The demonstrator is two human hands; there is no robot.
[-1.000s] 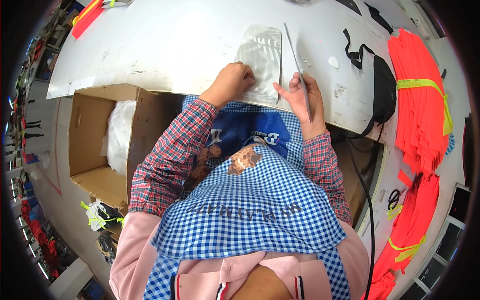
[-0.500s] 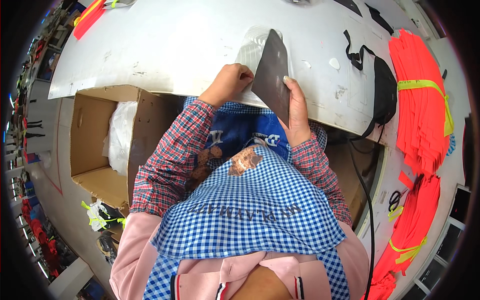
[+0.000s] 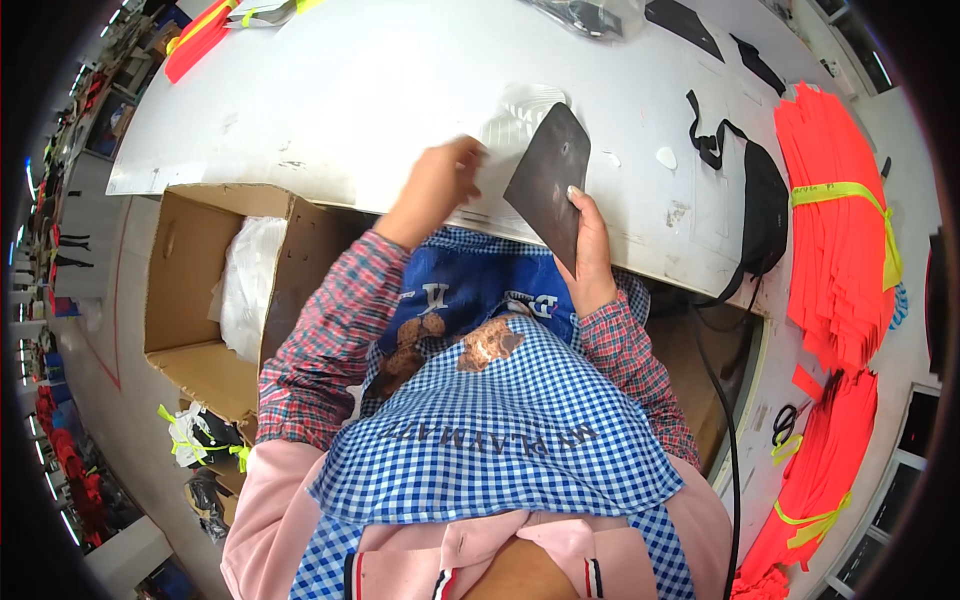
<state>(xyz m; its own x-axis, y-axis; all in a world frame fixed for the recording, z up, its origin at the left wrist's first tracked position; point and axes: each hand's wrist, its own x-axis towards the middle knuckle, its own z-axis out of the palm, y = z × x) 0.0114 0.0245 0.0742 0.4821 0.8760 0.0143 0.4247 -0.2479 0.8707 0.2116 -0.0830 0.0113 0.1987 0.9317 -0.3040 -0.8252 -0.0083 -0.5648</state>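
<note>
Across the white desk (image 3: 330, 110) we see work that looks to be partway along, with a cardboard box (image 3: 180, 260) at our left, a banded red-orange bundle (image 3: 835, 250) on the right and, nearer, a black bag (image 3: 765, 200). The dark panel (image 3: 550, 175) is up off the desk, tilted in front of us, so picking it up is done. Our right hand (image 3: 592, 250) has its grip clamped on the panel's lower right edge, thumb on its face. Our left hand (image 3: 435, 190) is blurred and apart from the panel; we cannot tell whether its grip is together or holds anything. The translucent striped piece (image 3: 520, 110) lies on the desk, partly hidden behind the panel; how much is left, we cannot judge.
</note>
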